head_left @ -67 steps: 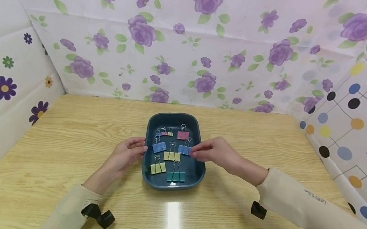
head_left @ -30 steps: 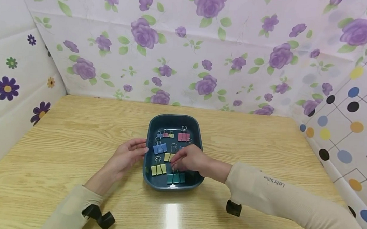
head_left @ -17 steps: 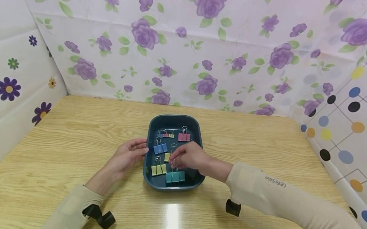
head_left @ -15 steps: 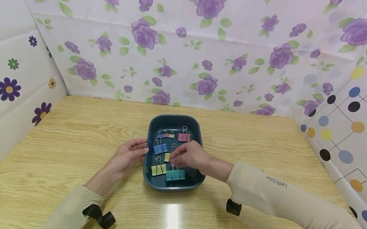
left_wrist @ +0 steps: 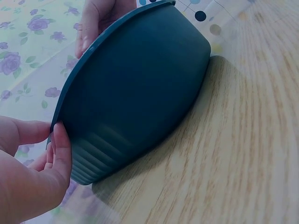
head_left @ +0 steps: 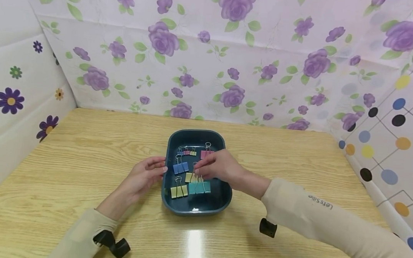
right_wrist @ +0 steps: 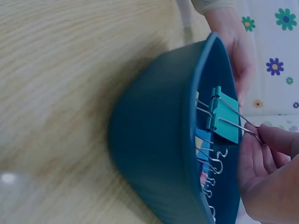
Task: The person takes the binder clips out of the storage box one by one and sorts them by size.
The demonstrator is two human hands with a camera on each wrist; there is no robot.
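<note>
teal clip point(head_left: 199, 187), pinched by right fingers point(head_left: 206, 169), has room before tray's near edge point(head_left: 196, 213); left fingers point(left_wrist: 62, 148) pinch rim point(left_wrist: 76, 70).

Your beige right sleeve point(head_left: 337, 225) bore small dark lettering point(head_left: 320, 202) that you could make out, running lengthwise and upside down in the head view: it opened with "Lets", and the letters after that looked like "silie", though they were too small to spell with certainty. "Lets" stood farther from your cuff point(head_left: 272, 197), the last letters nearer
</note>
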